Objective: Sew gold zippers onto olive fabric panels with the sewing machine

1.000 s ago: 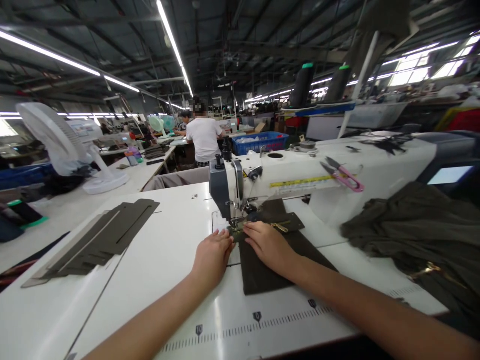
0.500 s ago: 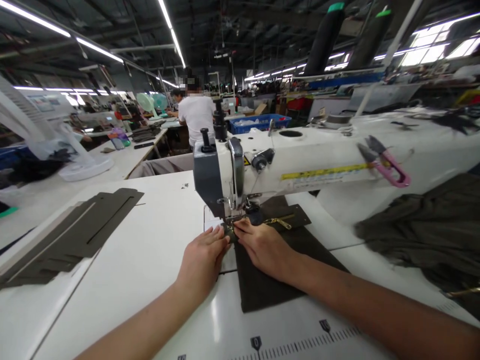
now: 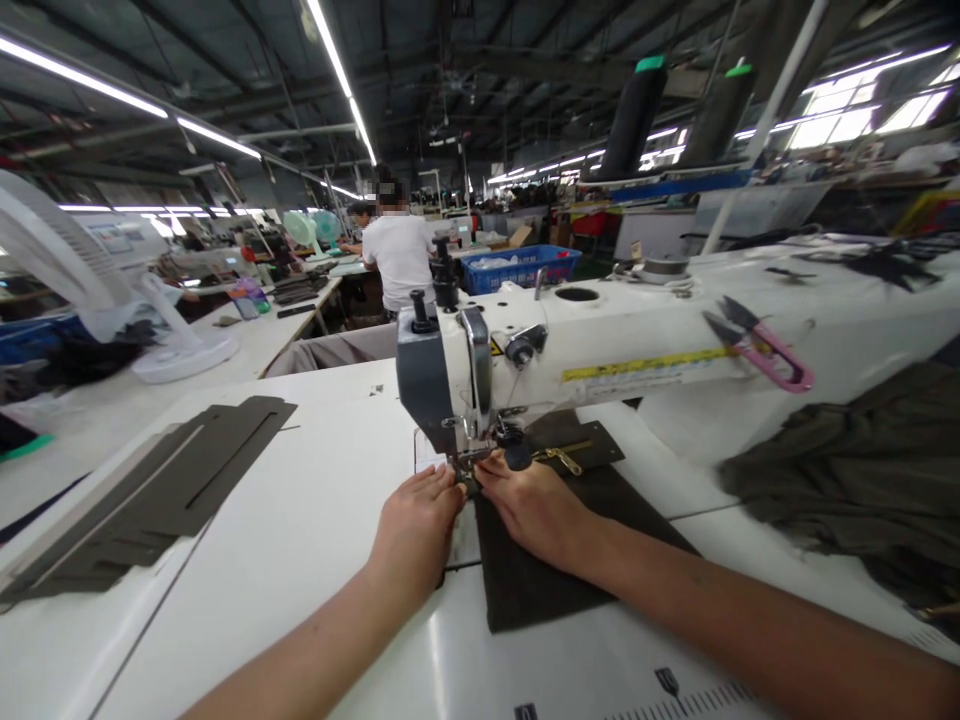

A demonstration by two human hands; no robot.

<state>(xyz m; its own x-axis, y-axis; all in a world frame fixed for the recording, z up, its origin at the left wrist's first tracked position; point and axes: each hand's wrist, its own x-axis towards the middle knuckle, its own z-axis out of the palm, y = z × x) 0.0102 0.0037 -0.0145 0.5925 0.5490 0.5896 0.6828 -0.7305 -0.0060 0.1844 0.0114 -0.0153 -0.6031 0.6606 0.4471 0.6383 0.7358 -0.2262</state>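
Observation:
Dark olive fabric (image 3: 536, 580) lies under the head of a white sewing machine (image 3: 630, 345). A strip with a brass zipper and its pull (image 3: 562, 459) rests on it, right of the needle area. My left hand (image 3: 417, 525) has its fingers pressed together at the fabric's edge, left of the presser foot (image 3: 466, 455). Just right of the foot, my right hand (image 3: 531, 508) pinches the fabric, its forearm crossing the larger panel. The fingertips of both hands are close together, and what lies between them is partly hidden.
Stacked olive fabric pieces (image 3: 172, 490) lie on the table at left. Pink-handled thread snips (image 3: 772, 355) rest against the machine arm. A crumpled olive cloth heap (image 3: 840, 470) is at right. Behind are a white fan (image 3: 184, 345), a blue basket (image 3: 517, 268) and a seated person (image 3: 401, 255).
The view has tilted slightly upward, so the machine and table sit lower in the picture. Both hands keep nearly the same place by the presser foot.

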